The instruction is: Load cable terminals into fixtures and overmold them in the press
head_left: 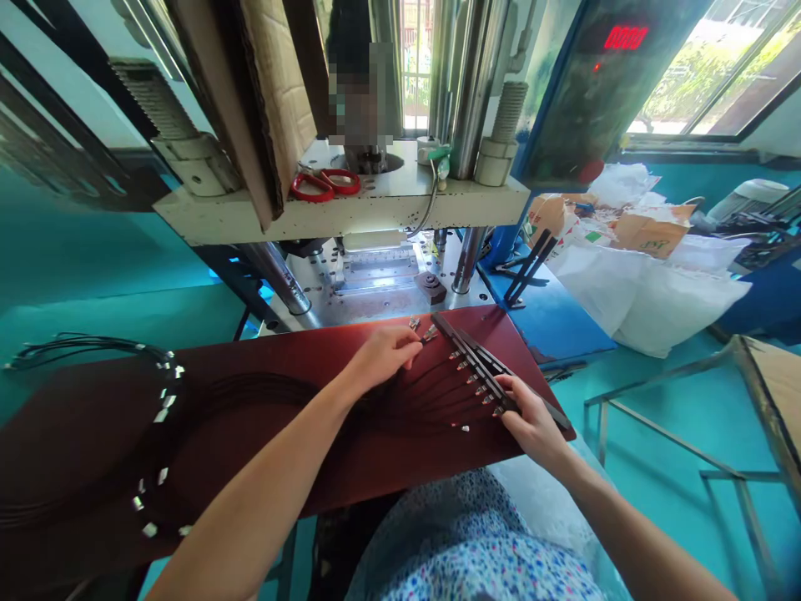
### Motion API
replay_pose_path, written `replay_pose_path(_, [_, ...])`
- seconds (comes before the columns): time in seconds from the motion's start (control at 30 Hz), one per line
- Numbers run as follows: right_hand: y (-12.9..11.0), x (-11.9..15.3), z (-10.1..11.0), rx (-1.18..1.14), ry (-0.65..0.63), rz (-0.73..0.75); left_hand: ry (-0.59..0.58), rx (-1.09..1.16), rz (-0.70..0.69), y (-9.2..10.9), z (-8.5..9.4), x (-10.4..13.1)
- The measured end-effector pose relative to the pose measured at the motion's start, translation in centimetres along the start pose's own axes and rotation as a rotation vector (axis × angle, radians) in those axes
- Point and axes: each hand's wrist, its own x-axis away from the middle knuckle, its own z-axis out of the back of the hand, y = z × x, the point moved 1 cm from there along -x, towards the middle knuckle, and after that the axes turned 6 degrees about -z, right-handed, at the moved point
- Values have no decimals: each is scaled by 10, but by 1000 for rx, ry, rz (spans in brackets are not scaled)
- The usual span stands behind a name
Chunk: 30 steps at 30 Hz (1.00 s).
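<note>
My left hand [386, 355] is closed in a pinch on a cable [429, 335] whose metal connector end sticks out from the fingertips, close to the far end of a dark bar. My right hand [531, 417] grips the near end of this long dark bar fixture [469, 359], thumb and fingers around it. Several cables with small metal ends sit in a row along the bar's left side. A second dark bar [551, 406] lies at an angle beside it. One loose cable end [465, 428] rests on the brown board, left of my right hand.
The brown board [350, 476] carries bundled black cables with metal connectors [163, 401] at left. Beyond it stands a press with a metal bed [375, 271], steel posts [471, 259] and red-handled scissors [325, 184] on its plate. White sacks [644, 284] and a metal frame [663, 442] are at right.
</note>
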Motion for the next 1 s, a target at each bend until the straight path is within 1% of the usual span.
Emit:
replay_pose_path(0.07, [3,1,-1,-36,-5,1,-37,30,2,-2,-5,-1])
replay_pose_path(0.1, [4,0,-1,-35,0,-2,-17,45,3,0,-3,0])
replay_pose_path(0.2, [3,-1,0,-33,17,-29,63,74,15,14,14,11])
replay_pose_path(0.23, [2,-1,1,-52,18,-46,58,95,18,21,19,16])
replay_pose_path(0.27, [-1,-1,0,-86,18,-68,24,121,15,29,21,23])
replay_pose_path(0.3, [-3,-1,0,-137,16,-98,-26,140,-1,36,19,30])
replay_pose_path(0.33, [-7,-1,-1,-201,13,-133,-74,133,-39,42,14,39])
replay_pose_path(0.37, [-11,-1,-2,-273,14,-171,-103,87,-104,48,4,48])
replay_pose_path(0.4, [-15,-1,-3,-345,17,-207,-103,-5,-188,51,-8,57])
replay_pose_path(0.5, [-27,3,-4,-476,39,-250,9,-409,-508,54,-48,84])
replay_pose_path(0.53, [-30,5,-4,-475,50,-238,49,-474,-602,53,-56,91])
replay_pose_path(0.57, [-31,8,-4,-455,62,-217,96,-487,-670,51,-60,95])
replay_pose_path(0.6, [-31,11,-3,-427,71,-189,159,-460,-706,49,-59,97])
replay_pose_path(0.63, [-29,14,-4,-396,76,-159,228,-413,-703,46,-54,96])
replay_pose_path(0.67, [-26,17,-5,-366,78,-129,284,-370,-659,42,-45,91])
replay_pose_path(0.7, [-22,21,-6,-339,76,-104,302,-345,-584,38,-35,82])
replay_pose_path(0.73, [-17,24,-8,-317,75,-80,256,-341,-487,33,-25,71])
replay_pose_path(0.77, [-12,26,-11,-300,72,-59,134,-341,-390,28,-16,58])
replay_pose_path(0.83, [-4,31,-15,-274,62,-21,-240,-254,-246,16,-6,31])
replay_pose_path(0.87, [0,32,-16,-267,58,-6,-410,-150,-180,10,-5,19])
replay_pose_path(0.9, [3,34,-17,-267,55,6,-536,-28,-109,5,-5,9])
replay_pose_path(0.93, [5,35,-18,-270,56,16,-609,80,-47,1,-7,1])
replay_pose_path(0.97, [7,36,-18,-274,59,22,-643,155,-4,-1,-10,-5])
replay_pose_path(1.0, [8,36,-18,-277,63,29,-662,180,8,-2,-15,-8])
